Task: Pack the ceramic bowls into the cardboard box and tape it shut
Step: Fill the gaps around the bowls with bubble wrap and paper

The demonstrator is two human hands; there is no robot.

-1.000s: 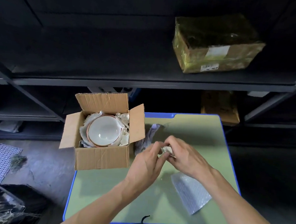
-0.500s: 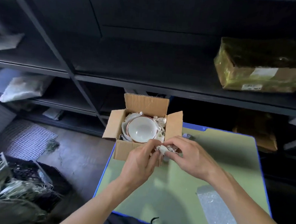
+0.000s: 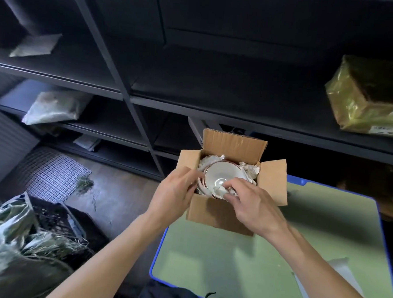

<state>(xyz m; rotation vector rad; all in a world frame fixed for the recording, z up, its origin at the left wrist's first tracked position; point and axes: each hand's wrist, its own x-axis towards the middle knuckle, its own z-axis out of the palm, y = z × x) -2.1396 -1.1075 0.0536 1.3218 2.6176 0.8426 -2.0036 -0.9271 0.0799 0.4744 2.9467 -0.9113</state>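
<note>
Both my hands are now over the open cardboard box point(image 3: 221, 216), having carried the crumpled white paper wad point(image 3: 220, 191) across from the bare tabletop point(image 3: 241, 266) where I was scrunching it a second ago. My right hand point(image 3: 254, 205) is pinching that wad between thumb and curled fingers point(image 3: 234, 184), pressing it down onto the near rim of the top ceramic bowl point(image 3: 221, 175). My left hand point(image 3: 174, 193) is resting at the box's left wall, fingers point(image 3: 190, 173) loosely curled just inside the rim beside the bowl; whether they are gripping anything, I cannot tell.

The bowl is sitting mouth up in the box, just ahead of my fingertips, with more white paper packed around it.

I judge I am still cushioning, with the flaps and tape yet to come. Next I need to tuck the wad in snugly without pressing hard on the rim.

All four flaps are standing open around my hands, the far one upright. The box is sitting at the tabletop's far left corner, close to the edge beyond my left hand. Open green surface is lying on my right, with a bubble wrap sheet point(image 3: 344, 280) near my right forearm.
</note>
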